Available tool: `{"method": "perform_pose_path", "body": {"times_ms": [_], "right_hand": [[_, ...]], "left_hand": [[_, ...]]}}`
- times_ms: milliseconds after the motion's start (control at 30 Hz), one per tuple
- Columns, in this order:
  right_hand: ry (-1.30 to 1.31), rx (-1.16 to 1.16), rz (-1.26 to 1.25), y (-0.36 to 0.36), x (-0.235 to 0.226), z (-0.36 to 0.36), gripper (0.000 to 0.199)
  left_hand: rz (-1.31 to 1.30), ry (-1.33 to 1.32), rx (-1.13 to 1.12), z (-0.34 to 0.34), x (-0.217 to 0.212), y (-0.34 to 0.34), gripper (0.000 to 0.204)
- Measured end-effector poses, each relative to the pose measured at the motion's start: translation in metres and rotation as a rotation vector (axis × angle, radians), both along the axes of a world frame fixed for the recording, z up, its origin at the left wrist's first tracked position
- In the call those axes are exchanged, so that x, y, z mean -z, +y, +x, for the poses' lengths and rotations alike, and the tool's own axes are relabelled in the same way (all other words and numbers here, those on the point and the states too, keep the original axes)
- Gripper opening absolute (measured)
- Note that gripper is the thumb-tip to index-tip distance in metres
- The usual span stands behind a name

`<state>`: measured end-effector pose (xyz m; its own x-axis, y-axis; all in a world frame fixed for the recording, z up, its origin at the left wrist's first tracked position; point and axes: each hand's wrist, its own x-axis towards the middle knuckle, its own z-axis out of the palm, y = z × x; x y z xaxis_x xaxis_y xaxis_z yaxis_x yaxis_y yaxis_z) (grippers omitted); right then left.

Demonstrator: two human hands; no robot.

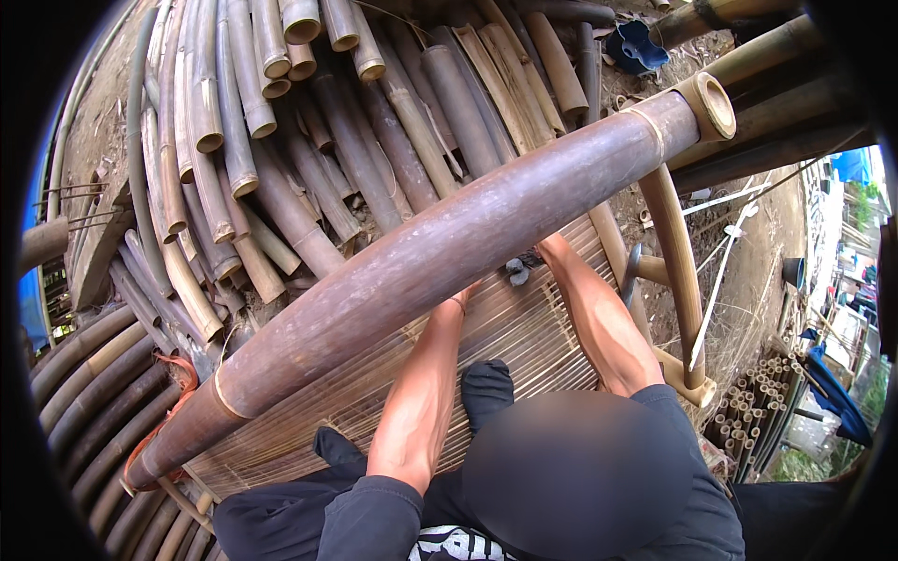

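Observation:
A thick brown bamboo pole [421, 252] crosses the view on a slant, from the lower left to the upper right. Beyond and below it, my forearms reach down toward a slatted bamboo platform [547, 327]. Only the wrist end of my left hand [467, 293] shows, with a thin band around it; the pole covers its fingers. My right hand [552, 245] is likewise mostly behind the pole, its fingers out of sight. Between the two lies a small dark grey lump [517, 272] that I cannot make out. Whatever the hands hold or touch is hidden.
Cut bamboo poles [351, 140] are heaped at the far side, with more dark poles [94, 393] at the left. A curved bamboo support [678, 271] stands right of the platform. A bundle of thin bamboo [753, 402] and a blue container [638, 47] are farther right.

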<state>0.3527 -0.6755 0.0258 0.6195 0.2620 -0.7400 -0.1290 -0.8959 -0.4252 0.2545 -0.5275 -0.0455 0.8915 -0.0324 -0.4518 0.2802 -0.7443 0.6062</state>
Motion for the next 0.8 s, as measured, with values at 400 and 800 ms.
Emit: {"method": "perform_pose_path", "body": {"times_ms": [400, 800], "right_hand": [[-0.015, 0.042, 0.109, -0.001, -0.016, -0.034, 0.039], [-0.908, 0.232, -0.153, -0.008, -0.04, -0.084, 0.027]], "left_hand": [[0.093, -0.151, -0.359, -0.013, -0.017, -0.012, 0.036], [0.158, -0.278, -0.595, -0.017, 0.016, -0.03, 0.034]]}}
